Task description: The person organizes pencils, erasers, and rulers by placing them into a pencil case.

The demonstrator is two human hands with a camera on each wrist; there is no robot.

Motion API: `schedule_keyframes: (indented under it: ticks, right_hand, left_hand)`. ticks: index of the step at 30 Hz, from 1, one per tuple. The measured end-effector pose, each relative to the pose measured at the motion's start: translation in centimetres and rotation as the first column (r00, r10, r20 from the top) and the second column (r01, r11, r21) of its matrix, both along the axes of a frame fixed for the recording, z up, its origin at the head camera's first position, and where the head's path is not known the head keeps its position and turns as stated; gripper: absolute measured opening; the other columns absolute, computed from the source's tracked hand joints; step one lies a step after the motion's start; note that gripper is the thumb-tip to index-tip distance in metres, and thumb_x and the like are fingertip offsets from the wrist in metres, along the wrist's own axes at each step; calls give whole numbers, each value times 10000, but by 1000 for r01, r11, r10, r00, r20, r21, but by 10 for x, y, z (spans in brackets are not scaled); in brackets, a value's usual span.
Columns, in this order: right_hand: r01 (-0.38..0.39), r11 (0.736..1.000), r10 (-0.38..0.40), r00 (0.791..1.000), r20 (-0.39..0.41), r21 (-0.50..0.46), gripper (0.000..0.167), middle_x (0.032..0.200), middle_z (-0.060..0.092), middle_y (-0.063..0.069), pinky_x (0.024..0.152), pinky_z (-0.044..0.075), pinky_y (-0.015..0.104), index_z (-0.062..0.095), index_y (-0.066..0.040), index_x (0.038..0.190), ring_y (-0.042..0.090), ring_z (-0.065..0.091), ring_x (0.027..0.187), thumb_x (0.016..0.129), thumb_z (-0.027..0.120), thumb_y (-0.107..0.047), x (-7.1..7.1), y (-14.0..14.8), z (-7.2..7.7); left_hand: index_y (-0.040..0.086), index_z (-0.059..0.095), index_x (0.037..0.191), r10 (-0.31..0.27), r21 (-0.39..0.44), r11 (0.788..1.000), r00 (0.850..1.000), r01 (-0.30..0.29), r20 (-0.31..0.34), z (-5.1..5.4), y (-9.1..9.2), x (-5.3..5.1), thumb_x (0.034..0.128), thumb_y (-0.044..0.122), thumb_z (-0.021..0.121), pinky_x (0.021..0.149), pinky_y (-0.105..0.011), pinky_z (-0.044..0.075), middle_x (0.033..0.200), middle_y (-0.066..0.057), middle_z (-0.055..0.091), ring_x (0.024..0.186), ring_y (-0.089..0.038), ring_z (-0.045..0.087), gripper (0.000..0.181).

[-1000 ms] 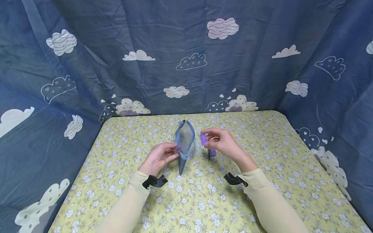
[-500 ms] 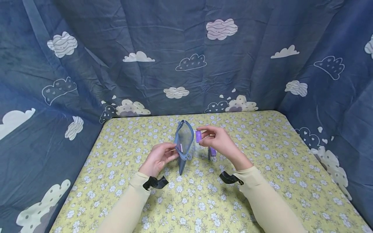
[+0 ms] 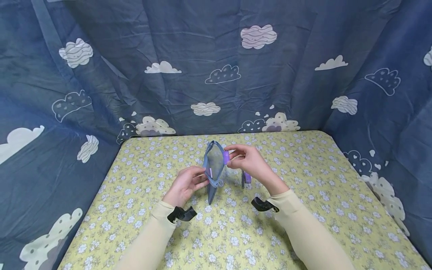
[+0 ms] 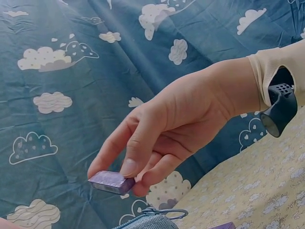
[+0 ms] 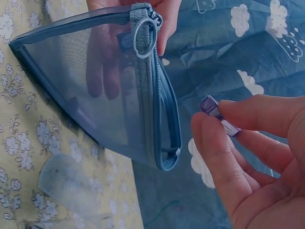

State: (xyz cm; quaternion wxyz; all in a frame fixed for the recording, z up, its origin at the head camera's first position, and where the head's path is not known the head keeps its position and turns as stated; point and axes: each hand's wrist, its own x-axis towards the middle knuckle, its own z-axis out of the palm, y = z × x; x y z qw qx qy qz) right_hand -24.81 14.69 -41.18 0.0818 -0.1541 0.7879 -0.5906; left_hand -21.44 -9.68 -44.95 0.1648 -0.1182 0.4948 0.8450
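Purple block (image 4: 112,182) in right fingers (image 5: 217,152), beside pouch's (image 5: 52,52) open rim (image 5: 155,105)

You have a way into the mesh pouch (image 5: 126,112) through its gaping mouth, with the zip ring (image 5: 136,42) at the near end and your left hand (image 3: 185,185) along the left side. The purple block (image 3: 226,157) in your right hand (image 3: 248,161) sits just beside the right rim; below that hand, a dark stick (image 3: 243,179) and another purple piece (image 3: 248,177) obstruct the surface (image 3: 233,232), which offers room nearer you, between your forearms
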Motion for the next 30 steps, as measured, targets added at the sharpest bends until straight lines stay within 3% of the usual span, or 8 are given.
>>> schedule_keyframes:
  ticks: [6,14,23,30]
  right_hand:
    - [-14,1000,14,1000,-13,13,480,1044,684,143,816,583,439,658,-138,1319,268,717,889,861,763,-43,-4,-8,8]
    - [-33,999,34,999,-23,44,453,1045,686,119,790,580,417,694,-230,1257,271,698,905,847,776,-54,-13,-16,14]
    - [-54,997,55,998,-23,46,482,1020,680,144,800,589,404,676,-110,1298,282,685,891,833,773,-28,-19,-21,13]
    - [-58,992,63,997,-47,112,493,996,696,114,780,582,421,672,-110,1305,260,682,862,829,774,-36,-21,-23,12]
  left_hand:
    - [8,619,978,13,-14,1000,1000,-13,0,0,1,1,945,63,674,942,-417,537,1151,-187,611,1264,-414,531,84]
    - [15,628,961,21,-24,999,1000,-21,3,-2,2,1,953,84,676,948,-428,532,1128,-158,601,1120,-366,611,84]
    - [14,645,954,29,-13,1000,1000,-29,2,-2,4,1,951,81,673,934,-418,540,1114,-164,597,1059,-327,623,73]
    - [8,656,991,29,-7,1000,1000,-29,1,-1,4,4,952,84,675,948,-410,533,1105,-142,611,1090,-334,615,88]
